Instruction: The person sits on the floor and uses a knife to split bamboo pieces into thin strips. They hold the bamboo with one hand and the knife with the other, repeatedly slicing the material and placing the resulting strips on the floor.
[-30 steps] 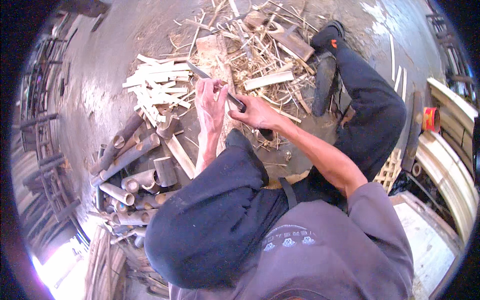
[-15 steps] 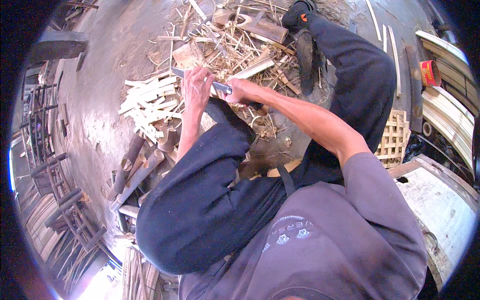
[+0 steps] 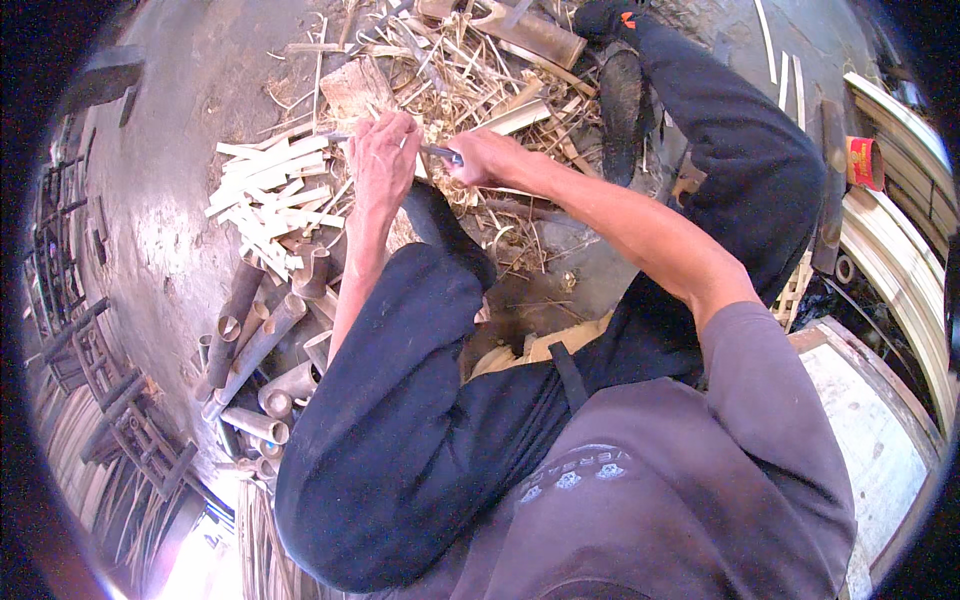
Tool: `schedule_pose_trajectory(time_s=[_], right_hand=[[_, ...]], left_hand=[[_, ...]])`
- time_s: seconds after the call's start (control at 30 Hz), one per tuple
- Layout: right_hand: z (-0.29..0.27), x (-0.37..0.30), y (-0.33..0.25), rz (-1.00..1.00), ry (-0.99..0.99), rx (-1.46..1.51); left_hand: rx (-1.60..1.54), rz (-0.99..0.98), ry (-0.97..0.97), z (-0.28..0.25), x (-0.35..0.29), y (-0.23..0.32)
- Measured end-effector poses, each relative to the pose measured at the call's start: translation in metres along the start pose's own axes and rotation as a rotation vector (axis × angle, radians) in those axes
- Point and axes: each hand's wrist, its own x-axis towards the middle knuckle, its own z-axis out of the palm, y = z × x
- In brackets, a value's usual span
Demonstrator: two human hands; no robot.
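Observation:
My right hand (image 3: 487, 158) is closed round the handle of a knife. Its narrow grey blade (image 3: 438, 152) points left and passes behind my left hand (image 3: 382, 150), with the tip showing on the far side. My left fingers are curled together at the blade; whatever they pinch is hidden. Just beyond them stands a pale wooden block (image 3: 357, 86). To the left of my left hand lies a heap of short, pale split bamboo pieces (image 3: 270, 185). Shavings and thin strips (image 3: 470, 85) cover the ground beyond both hands.
Cut bamboo tubes (image 3: 265, 340) are piled left of my bent knee. A thick split bamboo length (image 3: 535, 40) lies near my shoe. On the right are a red tin (image 3: 863, 163), long pale strips (image 3: 895, 285) and a whitish board (image 3: 865, 430). Dark bamboo frames (image 3: 110, 400) stand far left.
The knife lies more level across the left hand, with its edge seen more thinly. Both hands stay close together at it. The whole view has shifted slightly.

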Motion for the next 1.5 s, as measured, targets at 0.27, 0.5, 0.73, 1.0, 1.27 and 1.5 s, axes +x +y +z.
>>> schedule_pose_trajectory(time_s=[0.27,0.5,0.73,1.0,1.27,1.5], right_hand=[[-0.024,-0.007,-0.004,0.146,-0.458,0.300],[-0.010,-0.010,0.014,0.167,-0.583,0.179],[0.026,-0.024,0.032,-0.099,-0.152,-0.142],[0.015,-0.031,0.027,0.264,-0.480,0.330],[0.019,-0.053,-0.015,0.158,-0.306,0.185],[0.054,-0.052,0.006,-0.050,-0.088,-0.046]], left_hand=[[0.005,-0.006,-0.016,-0.003,-0.006,0.002],[0.013,0.012,-0.008,-0.013,-0.015,0.013],[0.019,0.035,-0.026,-0.017,-0.015,0.023],[-0.337,-0.249,0.004,0.011,-0.012,0.007],[-0.666,-0.736,0.159,0.043,-0.022,-0.023],[-0.683,-0.629,0.322,0.048,-0.031,-0.006]])
